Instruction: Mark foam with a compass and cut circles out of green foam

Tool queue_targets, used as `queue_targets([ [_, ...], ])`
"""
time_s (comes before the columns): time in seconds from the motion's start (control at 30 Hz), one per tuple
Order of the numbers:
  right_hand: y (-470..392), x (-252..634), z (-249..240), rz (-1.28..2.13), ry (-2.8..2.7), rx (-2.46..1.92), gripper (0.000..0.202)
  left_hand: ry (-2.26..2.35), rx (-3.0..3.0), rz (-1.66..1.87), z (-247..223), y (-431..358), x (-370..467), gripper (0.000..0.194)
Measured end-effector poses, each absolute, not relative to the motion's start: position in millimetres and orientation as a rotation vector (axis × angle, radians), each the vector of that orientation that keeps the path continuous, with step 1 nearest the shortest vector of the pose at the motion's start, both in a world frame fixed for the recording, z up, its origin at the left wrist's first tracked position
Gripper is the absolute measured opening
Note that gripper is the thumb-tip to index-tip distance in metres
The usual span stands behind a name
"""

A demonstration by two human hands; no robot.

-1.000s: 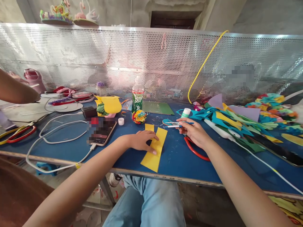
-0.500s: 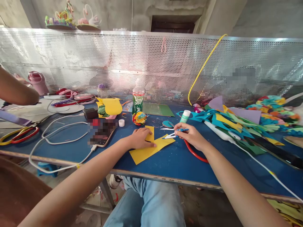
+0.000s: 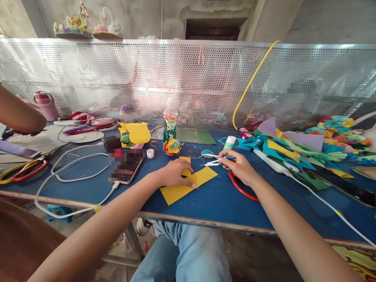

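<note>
On the blue tabletop lies a yellow paper sheet (image 3: 184, 192), with a second yellow piece (image 3: 185, 159) showing just behind it. My left hand (image 3: 176, 173) rests on them, fingers apart and thumb stretched over the sheet. To the right, my right hand (image 3: 236, 166) pinches a drawing compass (image 3: 214, 162) with blue and white parts. Its two legs point left, spread a little, held over the table by the sheet's upper right corner. A red handle (image 3: 242, 188), seemingly of scissors, shows below my right hand.
Behind my hands stand a glue stick (image 3: 229, 142), a labelled bottle (image 3: 170, 123) and a colourful paper ball (image 3: 172, 147). At left lie a phone (image 3: 129, 166), a white cable (image 3: 63, 176) and scissors (image 3: 26, 171). Paper scraps (image 3: 282, 150) pile up right. Another person's arm (image 3: 22, 111) reaches in.
My right hand has drawn the compass slightly right, its tips off the yellow sheet. My left hand's fingers have lifted and arched a little while staying at the paper.
</note>
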State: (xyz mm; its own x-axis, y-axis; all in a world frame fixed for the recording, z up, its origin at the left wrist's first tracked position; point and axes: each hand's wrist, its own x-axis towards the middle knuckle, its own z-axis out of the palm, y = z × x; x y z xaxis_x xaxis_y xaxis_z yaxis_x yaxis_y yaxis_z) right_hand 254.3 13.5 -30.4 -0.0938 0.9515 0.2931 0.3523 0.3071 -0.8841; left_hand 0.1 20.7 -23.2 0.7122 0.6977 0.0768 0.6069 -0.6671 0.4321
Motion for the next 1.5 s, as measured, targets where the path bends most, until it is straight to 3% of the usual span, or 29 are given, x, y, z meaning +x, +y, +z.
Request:
queue_targets([
  [0.43, 7.5, 247.8, -26.0, 0.838, -1.915, -1.229, 0.020, 1.036, 2.549, 0.305, -22.6, 19.4, 0.6, 0.049],
  [0.7, 9.5, 249.7, -28.1, 0.789, -1.945, -1.247, 0.018, 1.021, 2.556, 0.335, -22.7, 18.8, 1.0, 0.049],
  [0.9, 8.1, 249.0, -26.7, 0.743, -1.950, -1.244, 0.015, 0.954, 2.574, 0.369, -23.6, 19.7, 0.0, 0.037],
  [1.5, 6.2, 247.8, -27.3, 0.859, -1.952, -1.252, 0.016, 0.896, 2.591, 0.409, -26.7, 22.1, -0.6, 0.032],
])
